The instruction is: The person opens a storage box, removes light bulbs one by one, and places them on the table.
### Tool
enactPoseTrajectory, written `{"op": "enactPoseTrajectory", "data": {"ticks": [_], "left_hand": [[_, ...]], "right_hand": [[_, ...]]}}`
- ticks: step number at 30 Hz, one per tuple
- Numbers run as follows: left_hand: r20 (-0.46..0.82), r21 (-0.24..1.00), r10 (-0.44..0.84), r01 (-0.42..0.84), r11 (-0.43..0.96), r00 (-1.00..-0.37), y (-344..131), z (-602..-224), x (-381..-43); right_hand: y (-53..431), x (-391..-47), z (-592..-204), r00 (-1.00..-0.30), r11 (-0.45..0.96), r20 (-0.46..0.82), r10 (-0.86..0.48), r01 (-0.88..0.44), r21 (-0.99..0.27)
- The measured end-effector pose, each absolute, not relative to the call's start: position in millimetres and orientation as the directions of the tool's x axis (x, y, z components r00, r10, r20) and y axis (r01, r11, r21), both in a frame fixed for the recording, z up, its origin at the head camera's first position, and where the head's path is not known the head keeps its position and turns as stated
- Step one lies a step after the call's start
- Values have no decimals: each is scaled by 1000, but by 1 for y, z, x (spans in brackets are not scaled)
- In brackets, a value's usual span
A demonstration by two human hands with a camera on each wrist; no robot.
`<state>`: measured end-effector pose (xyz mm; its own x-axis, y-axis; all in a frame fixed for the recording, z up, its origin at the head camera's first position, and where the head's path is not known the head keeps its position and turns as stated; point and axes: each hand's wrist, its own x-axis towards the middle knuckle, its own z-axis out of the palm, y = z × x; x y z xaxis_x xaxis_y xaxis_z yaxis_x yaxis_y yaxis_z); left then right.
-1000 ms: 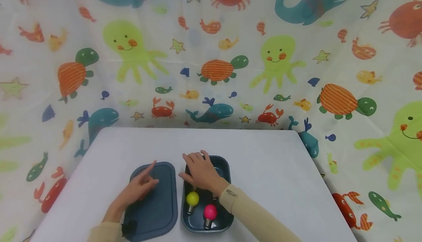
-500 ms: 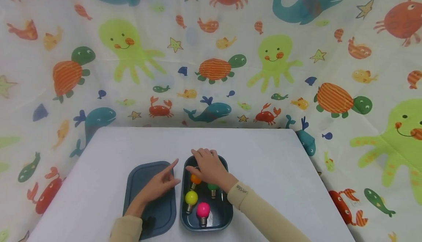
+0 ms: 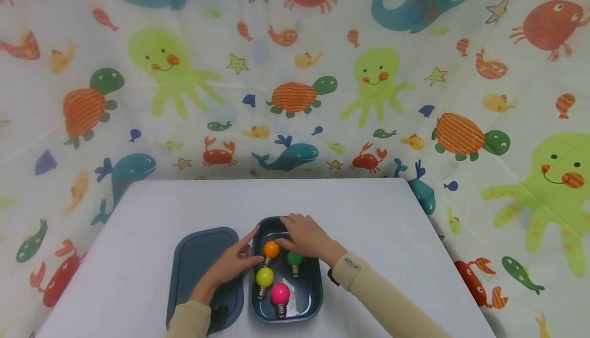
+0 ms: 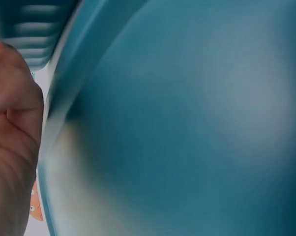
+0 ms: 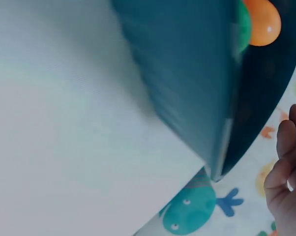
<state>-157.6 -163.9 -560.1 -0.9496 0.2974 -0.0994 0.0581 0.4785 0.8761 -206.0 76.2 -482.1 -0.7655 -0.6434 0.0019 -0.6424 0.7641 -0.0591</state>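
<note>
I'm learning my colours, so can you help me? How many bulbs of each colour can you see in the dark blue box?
Orange bulb: 1
Green bulb: 1
Yellow bulb: 1
Pink bulb: 1
Total: 4 in sight; the right hand covers part of the box.

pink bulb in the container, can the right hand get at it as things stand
Probably yes: the pink bulb lies uncovered at the near end of the container, and the right hand is at the far right edge, with no lid over the opening.
</note>
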Motion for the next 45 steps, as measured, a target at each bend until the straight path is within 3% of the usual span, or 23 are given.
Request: {"op": "enactPoseTrajectory", "data": {"ticks": [8,21,35,45], "left_hand": [[-88,890,307,63,451,-948,-162,-561,-158],[-107,888,305,47,457,-946,-162,-560,-159],[-108,881,293,45,471,-950,-163,-560,-158],[-111,886,294,39,463,-949,-163,-558,-158]], "right_hand": [[88,-208,-486,-752,753,-40,-658,-654,-70],[106,-210,-488,-665,683,-157,-730,-717,-141],[102,-210,-495,-611,617,-227,-759,-785,51],[97,-206,-497,-598,594,-250,-761,-798,100]]}}
